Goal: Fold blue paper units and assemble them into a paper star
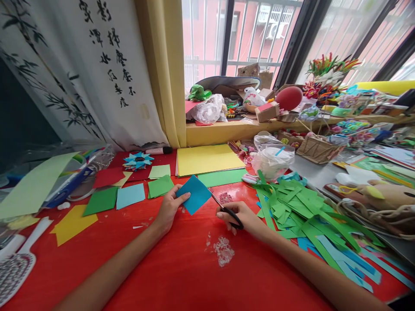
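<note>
My left hand (170, 206) pinches the left corner of a blue square of paper (193, 194), held tilted above the red tabletop (142, 272). In my right hand (241, 218) is a pair of scissors (232, 216) with black handles. The blades point up and left, their tips close to the right corner of the paper; I cannot tell if they touch it. Left of my left hand lie green paper squares (161, 186), a light blue square (130, 196) and a dark green stack (100, 201). A folded blue paper ring (138, 161) sits behind them.
Green paper strips (292, 207) pile up on the right, with blue strips (348, 263) nearer me. Yellow sheets (209, 160) lie at the back, beside a plastic cup in a bag (272, 160). A white hairbrush (19, 268) rests at the left edge.
</note>
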